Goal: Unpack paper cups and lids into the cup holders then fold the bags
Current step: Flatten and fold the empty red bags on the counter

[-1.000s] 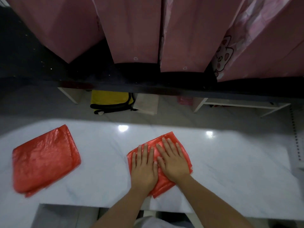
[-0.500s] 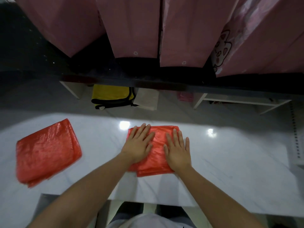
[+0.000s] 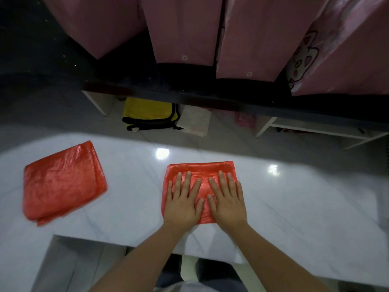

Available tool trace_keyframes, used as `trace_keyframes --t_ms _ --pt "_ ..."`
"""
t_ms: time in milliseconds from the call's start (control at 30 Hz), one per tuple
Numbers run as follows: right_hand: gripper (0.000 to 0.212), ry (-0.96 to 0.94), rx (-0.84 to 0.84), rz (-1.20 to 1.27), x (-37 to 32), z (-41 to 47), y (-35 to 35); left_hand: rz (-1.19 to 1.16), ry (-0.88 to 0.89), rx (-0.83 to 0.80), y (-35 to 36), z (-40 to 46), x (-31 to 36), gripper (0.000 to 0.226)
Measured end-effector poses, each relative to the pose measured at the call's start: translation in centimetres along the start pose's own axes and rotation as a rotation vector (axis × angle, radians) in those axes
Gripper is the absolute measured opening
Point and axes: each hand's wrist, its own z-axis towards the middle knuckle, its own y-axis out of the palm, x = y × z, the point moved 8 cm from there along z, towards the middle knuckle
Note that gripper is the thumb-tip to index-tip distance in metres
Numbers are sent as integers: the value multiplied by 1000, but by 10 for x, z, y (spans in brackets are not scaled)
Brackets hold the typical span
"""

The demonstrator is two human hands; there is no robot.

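A folded red plastic bag (image 3: 202, 167) lies square on the white marble table (image 3: 294, 207) in front of me. My left hand (image 3: 183, 203) and my right hand (image 3: 227, 201) press flat on it side by side, fingers straight and spread. A second folded red bag (image 3: 63, 182) lies at the table's left, apart from both hands. No cups, lids or cup holders are in view.
Pink curtains (image 3: 185, 28) hang beyond a dark shelf edge (image 3: 210, 98). On the floor past the table lie a yellow and black bag (image 3: 149, 114) and a beige cloth (image 3: 194, 121). A white rack (image 3: 315, 129) stands at the right.
The bag under my hands has been turned from a diagonal lie to square with the table. Both hands shifted with it and now press flat, parallel, on its near half.
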Motion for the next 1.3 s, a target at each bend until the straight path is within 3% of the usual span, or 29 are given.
trace_keyframes --t_ms 167,267,367,467,533,667,767,867,1100,1200,1300 --pt "64 -18 -87 -4 3 1 -9 45 0 -130 -2 1 -3 67" --pt "66 -200 -138 -55 -8 -19 -12 21 5 -145 -14 -11 -3 67" --pt "64 -385 -120 -21 -20 -57 -11 -3 170 -41 -22 -52 12 63" --pt "71 -498 -119 -32 -25 -87 -4 -2 277 -62 -6 -104 15 84" --pt "79 -566 -160 -69 -32 -99 3 93 252 -118 3 -130 6 88" --pt "89 -643 -249 -161 -57 -107 15 188 159 -186 -3 -154 -16 76" --pt "86 -673 -281 -165 -87 -108 20 252 159 -167 -13 -169 -28 58" --pt "72 -704 -190 -116 -124 -101 10 268 108 -137 -35 -176 -47 46" --pt "83 -628 -260 -106 -177 -66 9 206 6 -132 -80 -176 -103 88" --pt "74 -565 -217 -32 -192 -42 -4 231 24 -100 -104 -162 -127 93" --pt "63 -526 -31 57 -219 -18 -40 265 76 40 -142 -138 -149 87"
